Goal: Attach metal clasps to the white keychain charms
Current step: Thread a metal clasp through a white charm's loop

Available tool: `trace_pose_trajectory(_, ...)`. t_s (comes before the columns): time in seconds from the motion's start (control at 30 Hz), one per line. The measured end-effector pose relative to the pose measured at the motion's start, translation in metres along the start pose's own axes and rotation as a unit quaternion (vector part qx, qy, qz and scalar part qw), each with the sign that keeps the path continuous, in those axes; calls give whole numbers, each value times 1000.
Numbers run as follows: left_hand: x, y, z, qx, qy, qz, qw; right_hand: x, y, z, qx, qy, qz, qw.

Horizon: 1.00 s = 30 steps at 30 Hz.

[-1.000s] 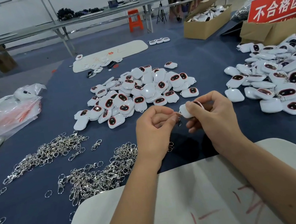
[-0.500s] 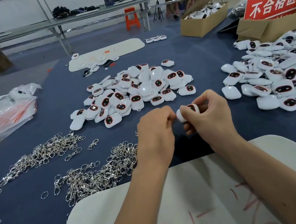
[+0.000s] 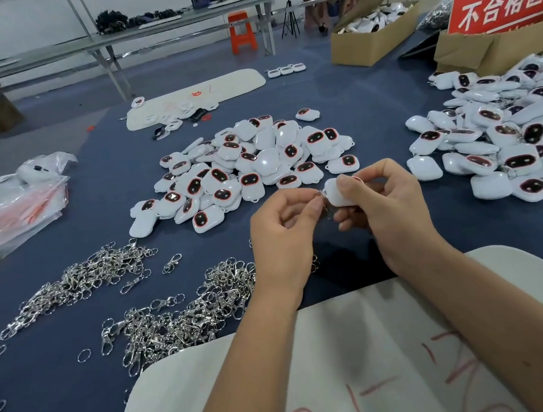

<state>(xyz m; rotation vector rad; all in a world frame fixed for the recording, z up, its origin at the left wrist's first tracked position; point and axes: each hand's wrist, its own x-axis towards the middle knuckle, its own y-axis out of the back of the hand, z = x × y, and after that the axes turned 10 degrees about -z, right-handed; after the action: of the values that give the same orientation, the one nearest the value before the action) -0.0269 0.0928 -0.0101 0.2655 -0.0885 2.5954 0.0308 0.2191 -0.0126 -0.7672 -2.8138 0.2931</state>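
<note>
My right hand (image 3: 389, 204) pinches a white keychain charm (image 3: 336, 193) between thumb and fingers above the blue table. My left hand (image 3: 284, 235) pinches a small metal clasp (image 3: 320, 195) at the charm's left edge; most of the clasp is hidden by my fingers. A pile of white charms with dark red-rimmed faces (image 3: 251, 167) lies just beyond my hands. A second, larger pile of charms (image 3: 509, 136) spreads at the right. Loose silver clasps lie in two heaps, one at the left (image 3: 83, 282) and one near my left forearm (image 3: 188, 317).
A white foam board with red marks (image 3: 387, 363) lies under my forearms. Clear plastic bags (image 3: 7, 206) sit at the left. Cardboard boxes (image 3: 371, 33) and a red sign (image 3: 502, 2) stand at the back right. Another white board (image 3: 200, 94) lies far across the table.
Both hands stayed together at the charm. The left fingers shifted slightly, and the clasp ring now shows at the charm's left edge. The charm is turned, so its dark face is hidden.
</note>
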Motion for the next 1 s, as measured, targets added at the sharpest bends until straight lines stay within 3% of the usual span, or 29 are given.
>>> trace_pose_trajectory(0.17,0,1,-1,-36,27,39,998,1,2,1,-20,-10,-8,1000)
trace_pose_trajectory(0.57,1,2,0,-35,27,-5,999,0,4,-1,38,-2,-71,997)
trace_pose_trajectory(0.8,1,5,5,-135,38,50,989,1,2,5,37,-8,-131,991)
trace_pose_trajectory(0.9,2,6,4,-74,12,57,996,1,3,5,33,-13,-119,992)
trace_pose_trajectory(1.0,3,10,2,70,-37,30,996,1,3,3,36,-10,-108,993)
